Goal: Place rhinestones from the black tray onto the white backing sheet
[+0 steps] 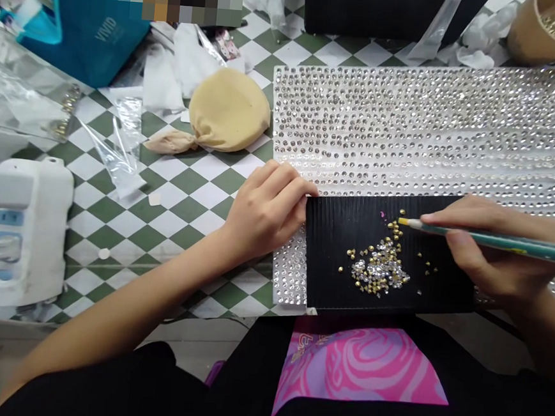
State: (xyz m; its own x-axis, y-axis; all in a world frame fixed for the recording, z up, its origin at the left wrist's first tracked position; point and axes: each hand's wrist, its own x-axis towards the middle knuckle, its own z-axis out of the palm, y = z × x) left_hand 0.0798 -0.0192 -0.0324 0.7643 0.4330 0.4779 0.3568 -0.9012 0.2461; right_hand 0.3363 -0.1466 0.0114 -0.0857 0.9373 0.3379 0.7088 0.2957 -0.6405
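My right hand (509, 252) pinches a green pencil-like picker (505, 244) with a white collar and a yellow tip. That tip is at a few gold-backed stones near the upper part of a black ridged board (333, 238). A pile of loose rhinestones (381, 267), some silver side up and some gold side up, lies on the board. Curled around the board's upper left edge is my left hand (268, 207); its thumb is hidden. Beneath the board stretches a white sheet (303, 178) covered with rows of clear rhinestones.
A tied beige pouch (230, 111) lies left of the sheet. Farther back are a blue VIVID bag (99, 34), plastic wrappers (124, 138), a black box (370, 10) and a tub of stones (536, 33). A white device (39, 234) stands left on the checkered table (183, 188).
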